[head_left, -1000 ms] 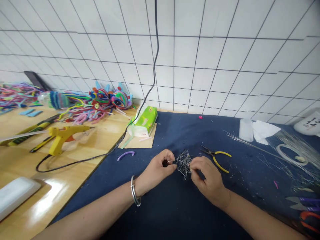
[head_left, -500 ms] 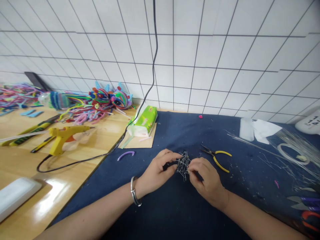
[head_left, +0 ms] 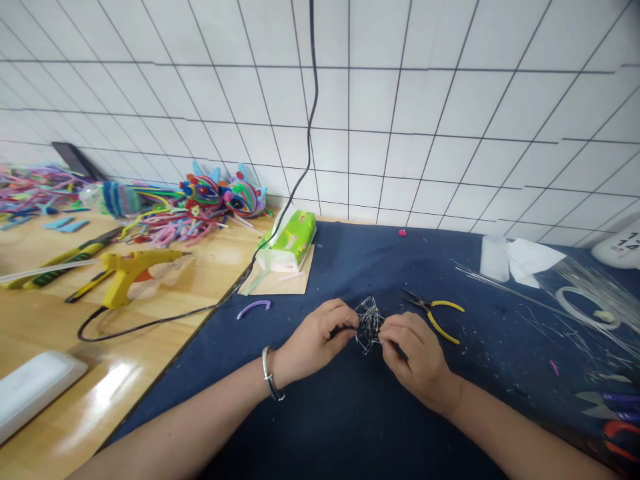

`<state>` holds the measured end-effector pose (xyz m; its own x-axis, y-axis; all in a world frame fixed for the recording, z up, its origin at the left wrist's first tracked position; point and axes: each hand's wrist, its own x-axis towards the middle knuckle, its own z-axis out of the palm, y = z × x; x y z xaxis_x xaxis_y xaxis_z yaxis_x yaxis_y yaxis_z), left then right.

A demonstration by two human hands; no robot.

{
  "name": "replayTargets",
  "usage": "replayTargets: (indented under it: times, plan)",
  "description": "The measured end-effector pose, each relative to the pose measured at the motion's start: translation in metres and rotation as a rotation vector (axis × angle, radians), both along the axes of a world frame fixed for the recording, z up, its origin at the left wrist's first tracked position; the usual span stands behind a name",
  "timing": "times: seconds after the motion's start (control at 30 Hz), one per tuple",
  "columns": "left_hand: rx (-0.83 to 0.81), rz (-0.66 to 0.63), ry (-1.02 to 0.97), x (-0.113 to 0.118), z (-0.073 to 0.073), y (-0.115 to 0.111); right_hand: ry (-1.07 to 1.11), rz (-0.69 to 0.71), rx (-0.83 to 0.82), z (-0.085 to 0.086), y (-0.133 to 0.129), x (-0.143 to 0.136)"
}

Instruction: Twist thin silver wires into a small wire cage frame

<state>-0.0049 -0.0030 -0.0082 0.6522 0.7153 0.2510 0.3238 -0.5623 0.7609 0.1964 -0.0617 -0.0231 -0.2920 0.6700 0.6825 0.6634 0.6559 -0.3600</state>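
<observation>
Between my hands is a tangled bundle of thin, dark and silvery wire pieces [head_left: 369, 323], held above the dark blue cloth [head_left: 320, 413]. My left hand [head_left: 320, 337] pinches the bundle's left side with thumb and fingertips. On the other side, my right hand [head_left: 415, 353] is closed with its fingertips at the bundle's right edge. Which single wires lie in the fingers is too small to make out. Just beyond my right hand lie pliers [head_left: 434, 312] with yellow handles, their jaws pointing up and left.
A yellow glue gun [head_left: 133, 270], its cord and more pliers lie on the wooden table at left. Behind stand a green tissue pack [head_left: 295, 237] and colourful pipe-cleaner figures [head_left: 243, 199]. Loose wires [head_left: 590, 293], a wire coil and scissors [head_left: 607, 403] lie at right.
The wire bundle has turned and its strands now spread differently. My left fingers have closed in on its left edge; the right hand has barely shifted.
</observation>
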Motion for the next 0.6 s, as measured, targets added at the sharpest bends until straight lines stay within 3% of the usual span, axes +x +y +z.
replayTargets:
  times: [0.2, 0.4, 0.6]
  plan:
    - [-0.22, -0.128, -0.124, -0.009, 0.001, 0.017, -0.004, -0.02, 0.025, 0.002, 0.006, 0.012]
    - [-0.435, -0.128, -0.207, -0.013, -0.001, 0.023, -0.013, -0.027, 0.02, 0.002, 0.01, 0.017]
    - [-0.717, -0.118, -0.413, -0.013, -0.004, 0.02, -0.001, -0.013, 0.021, 0.002, 0.009, 0.015]
